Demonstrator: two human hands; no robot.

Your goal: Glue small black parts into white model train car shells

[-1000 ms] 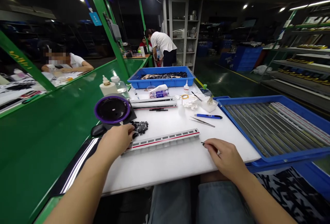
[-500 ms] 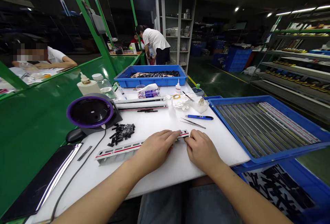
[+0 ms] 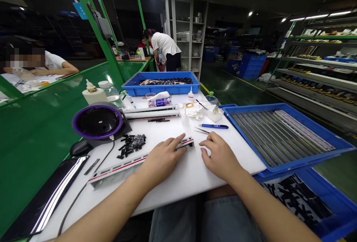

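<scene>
The white table (image 3: 184, 182) fills the middle of the view; at its right edge is a large blue tray (image 3: 306, 160) with long grey strips laid in a row, and at its far end a second blue tray (image 3: 161, 90) bears a heap of dark pieces; a purple-rimmed black device (image 3: 99, 121) stands to the left. In front of the person the white strip (image 3: 125, 164), marked with a red line and a row of windows, lies slantwise on the table, its right end farther off than its left; the left hand (image 3: 164, 156) grips it close to that right end, fingers over the top and thumb on the near side. The right hand (image 3: 219, 156) is just beyond the same end, half curled, thumb and forefinger apart, with nothing seen between them. A pile of small black pieces (image 3: 133, 143) lies behind the strip; a blue pen-like tool (image 3: 214, 126) and tweezers (image 3: 202, 131) lie beyond the right hand.

The step in hand seems to be work on the strip's right end, the left hand steadying it; whether a black piece sits under that shadowed end is too small to tell; further work there calls for a firm left grip and a fine right pinch.
</scene>
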